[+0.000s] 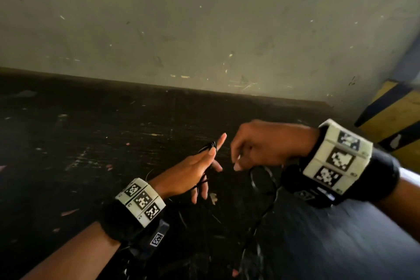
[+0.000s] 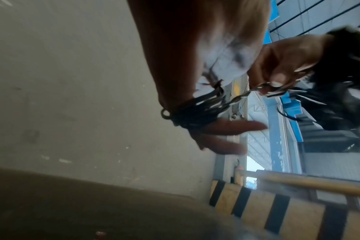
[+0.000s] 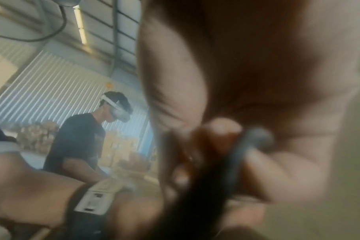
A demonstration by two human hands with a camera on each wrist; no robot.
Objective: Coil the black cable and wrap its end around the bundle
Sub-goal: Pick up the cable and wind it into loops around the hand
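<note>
Black cable (image 2: 197,110) looped around straight left hand (image 1: 193,166) fingers; right hand (image 1: 261,145) pinches its strand above dark scratched tabletop (image 1: 91,143), grey wall (image 1: 204,18) behind.

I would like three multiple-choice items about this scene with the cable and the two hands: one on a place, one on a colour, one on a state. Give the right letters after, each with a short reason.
1. Where are the loops of the cable?
A. around the fingers of the left hand
B. flat on the dark surface, away from both hands
C. around the right wrist

2. What colour is the cable?
A. white
B. black
C. red

3. How are the fingers of the left hand?
A. curled into a tight fist
B. mostly straight
C. hidden from all views

Key:
1 A: the cable is looped round the fingers of the left hand.
2 B: the strands look black in the head and left wrist views.
3 B: they stretch out, while the right hand pinches the free strand.
</note>
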